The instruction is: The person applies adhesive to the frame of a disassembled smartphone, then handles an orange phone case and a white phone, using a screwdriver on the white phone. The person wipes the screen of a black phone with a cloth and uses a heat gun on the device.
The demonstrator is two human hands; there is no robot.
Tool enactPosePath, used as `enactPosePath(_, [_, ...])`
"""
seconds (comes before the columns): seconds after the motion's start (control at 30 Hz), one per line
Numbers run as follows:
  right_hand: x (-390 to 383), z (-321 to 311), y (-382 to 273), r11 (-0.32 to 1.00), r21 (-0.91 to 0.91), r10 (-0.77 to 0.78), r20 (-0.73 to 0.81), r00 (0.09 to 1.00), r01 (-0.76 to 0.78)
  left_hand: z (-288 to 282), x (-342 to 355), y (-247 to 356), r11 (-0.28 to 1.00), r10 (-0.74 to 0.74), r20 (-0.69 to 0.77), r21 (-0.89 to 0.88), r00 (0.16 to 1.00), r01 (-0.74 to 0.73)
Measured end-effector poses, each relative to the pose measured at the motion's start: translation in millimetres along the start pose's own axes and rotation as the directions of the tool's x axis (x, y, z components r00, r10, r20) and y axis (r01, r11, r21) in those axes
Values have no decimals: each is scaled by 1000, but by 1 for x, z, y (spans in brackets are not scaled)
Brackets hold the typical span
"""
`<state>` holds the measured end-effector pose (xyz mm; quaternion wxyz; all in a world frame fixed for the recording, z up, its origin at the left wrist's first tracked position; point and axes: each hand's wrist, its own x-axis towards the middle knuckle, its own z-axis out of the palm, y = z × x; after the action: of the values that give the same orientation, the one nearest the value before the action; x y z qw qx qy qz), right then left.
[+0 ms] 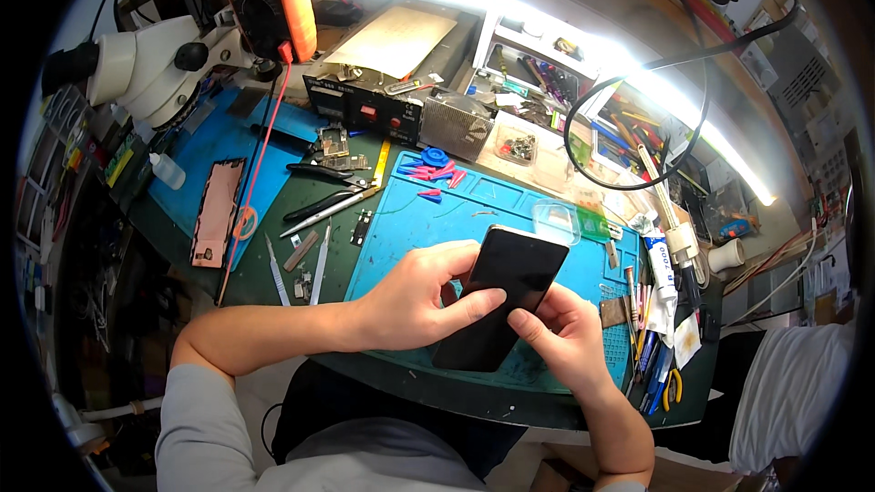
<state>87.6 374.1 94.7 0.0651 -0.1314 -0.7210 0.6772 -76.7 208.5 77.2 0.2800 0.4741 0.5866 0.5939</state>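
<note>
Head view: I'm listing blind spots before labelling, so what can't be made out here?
Head view:
Black rectangular phone: back hidden by its front.
Bare left hand and bare right hand: some fingertips behind the phone.
Small mixed parts in the clear plastic box: too small to identify.
Light-grey left sleeve: cut off by the lower edge.

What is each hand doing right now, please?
Left hand: closed around the black phone at its left edge, thumb on the screen.
Right hand: closed on the same phone at its right edge, thumb on the screen.
</note>
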Motion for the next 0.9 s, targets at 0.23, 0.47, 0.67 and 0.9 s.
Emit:
enactPosePath(0.23, [-4,6,5,999,-18,-46,-35,998,45,2,2,11,996,94,-100,21,991,-92])
enactPosePath(0.47, [-5,2,0,973,216,72,65,995,-85,-8,0,12,968,55,-54,-244,997,-67])
enactPosePath(0.67, [0,0,4,949,292,89,112,990,-118,-1,1,11,985,169,-143,48,975,-164])
enactPosePath(0.9, [-2,-3,6,963,251,65,136,989,-98,-26,5,14,972,-196,-133,-158,972,174])
